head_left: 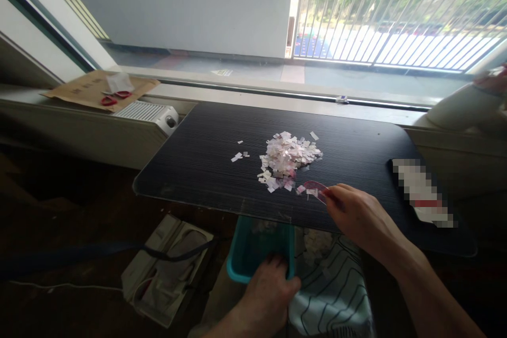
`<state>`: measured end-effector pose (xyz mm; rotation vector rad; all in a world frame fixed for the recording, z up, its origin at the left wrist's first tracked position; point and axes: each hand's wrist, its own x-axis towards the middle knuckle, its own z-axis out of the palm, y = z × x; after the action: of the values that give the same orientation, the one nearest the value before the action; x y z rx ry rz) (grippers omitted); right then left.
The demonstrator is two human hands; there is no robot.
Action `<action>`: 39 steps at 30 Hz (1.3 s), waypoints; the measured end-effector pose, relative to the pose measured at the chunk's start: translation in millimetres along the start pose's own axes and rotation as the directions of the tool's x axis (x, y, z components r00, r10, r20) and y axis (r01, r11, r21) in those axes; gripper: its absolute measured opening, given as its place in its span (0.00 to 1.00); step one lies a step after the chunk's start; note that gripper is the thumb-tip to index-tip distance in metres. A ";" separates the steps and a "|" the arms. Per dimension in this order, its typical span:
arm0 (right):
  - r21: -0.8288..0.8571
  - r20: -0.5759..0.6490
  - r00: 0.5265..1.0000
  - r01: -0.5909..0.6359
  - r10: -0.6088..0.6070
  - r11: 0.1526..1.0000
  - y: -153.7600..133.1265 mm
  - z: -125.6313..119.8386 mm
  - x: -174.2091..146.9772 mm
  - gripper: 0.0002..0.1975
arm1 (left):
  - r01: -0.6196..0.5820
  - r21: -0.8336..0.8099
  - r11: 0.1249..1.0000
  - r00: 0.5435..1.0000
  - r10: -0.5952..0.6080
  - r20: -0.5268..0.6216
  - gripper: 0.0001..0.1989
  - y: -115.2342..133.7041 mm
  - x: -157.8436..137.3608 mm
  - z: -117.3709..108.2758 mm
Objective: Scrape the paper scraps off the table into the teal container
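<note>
A heap of small white and pale pink paper scraps (289, 156) lies on the dark tabletop (206, 142). From the right, my right hand (352, 208) pinches a thin, see-through pink plastic piece (316, 190) with a rounded edge. Its tip is flat on the table at the heap's near side, with a few scraps against it. Below the table's front edge is a teal plastic tub (233, 261) with some scraps inside. My left hand (269, 285) grips the tub's near right rim, fingers inside and partly in shadow.
A dark, blurred-out item (422, 195) lies at the table's right. Red-handled scissors (114, 97) rest on a brown envelope (75, 90) on the left sill. An open box (170, 269) stands on the floor. A striped cloth (332, 296) with scraps is beside the tub.
</note>
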<state>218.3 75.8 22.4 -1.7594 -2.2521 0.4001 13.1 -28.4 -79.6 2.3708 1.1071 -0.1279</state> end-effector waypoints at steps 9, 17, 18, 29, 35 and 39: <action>-0.071 -0.019 0.998 -0.054 0.053 0.996 6.8 0.2 13.8 0.12 | 0.000 -0.006 1.000 1.000 0.000 0.000 0.06 -0.4 1.4 -0.9; -0.002 0.048 0.999 -0.011 0.011 1.000 3.3 -3.4 -3.3 0.10 | -0.005 -0.013 1.000 1.000 0.005 0.022 0.07 0.7 2.8 -6.1; 0.001 0.047 0.999 -0.009 0.009 1.000 2.3 -3.1 -2.3 0.10 | -0.003 -0.013 1.000 1.000 0.003 0.024 0.07 0.6 2.8 -6.3; -0.124 -0.035 0.995 -0.096 0.093 0.988 18.4 -8.0 19.9 0.09 | 0.007 -0.017 1.000 1.000 -0.007 0.000 0.06 -1.2 0.8 1.7; -0.110 -0.012 1.000 -0.023 0.022 0.994 17.5 -8.6 14.4 0.12 | -0.001 -0.007 1.000 1.000 0.001 0.011 0.07 -0.1 2.0 -1.2; -0.124 -0.038 0.999 -0.036 0.032 0.992 14.5 -10.4 13.1 0.12 | 0.009 -0.004 1.000 1.000 -0.008 0.018 0.07 0.2 2.2 -1.2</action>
<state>232.1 92.5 27.1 -1.8525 -2.2696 0.2363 14.6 -26.4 -79.2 2.3567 1.1078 -0.1498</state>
